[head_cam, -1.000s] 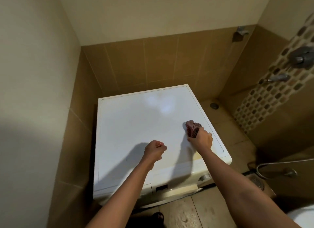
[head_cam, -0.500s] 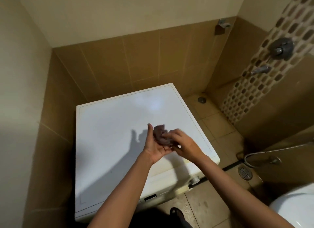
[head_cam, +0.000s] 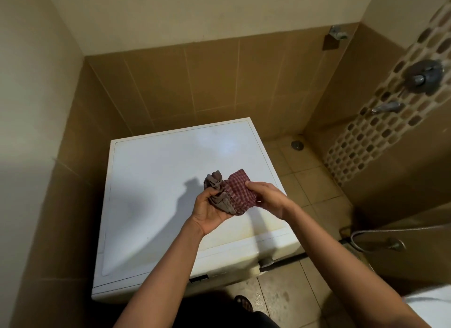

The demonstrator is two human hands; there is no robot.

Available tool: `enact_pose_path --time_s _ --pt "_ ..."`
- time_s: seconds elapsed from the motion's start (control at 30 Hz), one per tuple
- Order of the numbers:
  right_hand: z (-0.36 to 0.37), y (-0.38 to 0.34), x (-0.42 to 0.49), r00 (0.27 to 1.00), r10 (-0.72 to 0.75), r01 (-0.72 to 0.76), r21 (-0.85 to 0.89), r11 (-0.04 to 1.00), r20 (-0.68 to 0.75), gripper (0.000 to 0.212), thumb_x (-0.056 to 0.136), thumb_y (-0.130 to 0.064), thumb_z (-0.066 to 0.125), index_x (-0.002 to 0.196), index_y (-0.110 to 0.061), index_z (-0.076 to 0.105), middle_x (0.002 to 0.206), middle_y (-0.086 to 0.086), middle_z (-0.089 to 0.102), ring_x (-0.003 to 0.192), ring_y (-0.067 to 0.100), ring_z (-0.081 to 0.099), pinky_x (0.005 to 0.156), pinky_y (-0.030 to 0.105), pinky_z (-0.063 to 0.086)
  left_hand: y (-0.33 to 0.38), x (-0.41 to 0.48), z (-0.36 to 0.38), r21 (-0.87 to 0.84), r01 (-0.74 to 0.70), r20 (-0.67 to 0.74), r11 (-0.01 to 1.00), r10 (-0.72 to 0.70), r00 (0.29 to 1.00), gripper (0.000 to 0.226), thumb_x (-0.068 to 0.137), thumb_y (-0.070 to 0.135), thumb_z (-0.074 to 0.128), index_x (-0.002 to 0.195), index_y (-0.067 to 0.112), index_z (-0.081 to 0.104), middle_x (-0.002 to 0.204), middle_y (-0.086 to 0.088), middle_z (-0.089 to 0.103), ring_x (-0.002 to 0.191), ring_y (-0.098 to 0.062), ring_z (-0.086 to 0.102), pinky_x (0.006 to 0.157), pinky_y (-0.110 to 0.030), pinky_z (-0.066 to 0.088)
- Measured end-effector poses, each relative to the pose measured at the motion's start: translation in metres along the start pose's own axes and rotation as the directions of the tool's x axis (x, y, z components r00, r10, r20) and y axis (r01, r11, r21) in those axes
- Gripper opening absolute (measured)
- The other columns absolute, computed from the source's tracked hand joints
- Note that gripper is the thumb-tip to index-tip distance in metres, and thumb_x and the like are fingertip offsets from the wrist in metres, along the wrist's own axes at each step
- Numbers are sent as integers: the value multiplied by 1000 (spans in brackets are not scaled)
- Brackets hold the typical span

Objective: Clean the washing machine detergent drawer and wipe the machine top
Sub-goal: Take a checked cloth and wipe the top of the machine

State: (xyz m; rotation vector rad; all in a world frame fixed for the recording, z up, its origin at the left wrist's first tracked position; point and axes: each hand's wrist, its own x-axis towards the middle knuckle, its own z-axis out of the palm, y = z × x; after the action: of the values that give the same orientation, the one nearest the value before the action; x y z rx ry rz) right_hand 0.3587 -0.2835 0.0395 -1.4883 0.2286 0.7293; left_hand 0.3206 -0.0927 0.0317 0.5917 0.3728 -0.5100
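Both hands hold one small cloth (head_cam: 234,193) above the washing machine top (head_cam: 156,186), not touching it. My left hand (head_cam: 210,211) lies palm up under the cloth, fingers (head_cam: 207,193) curled round the bunched, greyish, crumpled end. My right hand (head_cam: 267,198) comes over from the right, its fingers pinching the flatter end, which shows a fine red-and-white check weave. The cloth is soft and limp, folded into thick pleats at the left and spread into a rough square at the right; its long axis runs left to right across the machine, the checked corner pointing toward the back wall.

The machine top is a smooth, glossy white panel, roughly square with rounded corners and a thin raised border line just inside its edge. It reflects a pale patch of light near the back edge. A yellowish stain runs along the strip nearest the front edge, below my hands. My arms throw dark shadows across its left half.

Left of the machine, tan tiled wall stands close against its side; the back edge is also near tiled wall. Right of the machine the tiled floor (head_cam: 305,181) is open, with a round drain (head_cam: 297,144) near the back corner. Further right of the machine a metal hose (head_cam: 380,232) loops by the wall.
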Motion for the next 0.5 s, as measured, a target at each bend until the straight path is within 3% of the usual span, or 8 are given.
enact_pose_path --time_s 0.07,0.13,0.17,0.23,0.3,0.37,0.43,0.5 --pt "-2 -11 -3 995 13 -17 46 999 96 16 90 -18 62 97 -4 67 99 14 67 93 24 62 88 34 49 2 -1 -1 14 -22 35 1000 22 999 36 62 19 76 97 9 75 111 -15 69 102 -32 65 93 -49 48" --pt "-2 -24 -6 992 -39 35 38 999 121 8 90 -9 60 91 -5 67 95 17 67 89 28 63 78 33 52 5 1 -9 64 -65 3 996 65 998 64 53 30 86 111 10 66 119 -14 63 106 -31 60 90 -45 47" --pt "-1 -31 -6 989 -80 75 50 996 122 7 90 -6 59 90 -5 66 91 17 67 84 28 63 70 31 53 8 -1 -11 96 -89 -51 991 94 994 67 53 40 84 111 12 65 118 -12 62 105 -29 58 88 -43 47" --pt "-1 -45 -7 976 -171 167 41 985 134 6 88 -1 58 89 -5 63 83 14 65 72 24 62 54 25 51 16 -4 -17 141 -134 -218 981 162 962 54 65 56 69 102 16 67 112 -5 63 107 -23 55 95 -39 40" --pt "-2 -59 -8 960 -241 262 -161 952 142 7 83 -5 64 88 -10 62 79 9 62 65 19 60 48 23 46 26 -3 -23 308 -163 -302 938 258 918 34 89 48 51 94 18 65 104 3 66 115 -16 54 104 -35 31" --pt "-2 -71 -6 940 -277 339 -434 835 201 13 80 -6 68 87 -17 64 80 4 62 68 16 59 56 27 47 36 1 -21 646 -134 -235 751 363 902 13 95 22 58 106 19 62 116 5 63 127 -14 49 102 -28 34" --pt "0 -80 -2 919 -266 392 -604 694 291 19 79 -7 68 87 -24 63 86 3 64 75 16 59 68 35 50 44 6 -15 859 -129 -45 495 324 945 53 87 2 67 131 24 49 137 7 49 133 -10 40 95 -24 37" --pt "3 -88 -2 917 -231 393 -641 659 325 19 82 -9 67 89 -26 60 93 7 66 78 18 61 70 37 52 51 12 -4 916 -138 60 378 211 976 72 83 2 72 140 31 40 145 11 40 133 -7 35 92 -21 38"
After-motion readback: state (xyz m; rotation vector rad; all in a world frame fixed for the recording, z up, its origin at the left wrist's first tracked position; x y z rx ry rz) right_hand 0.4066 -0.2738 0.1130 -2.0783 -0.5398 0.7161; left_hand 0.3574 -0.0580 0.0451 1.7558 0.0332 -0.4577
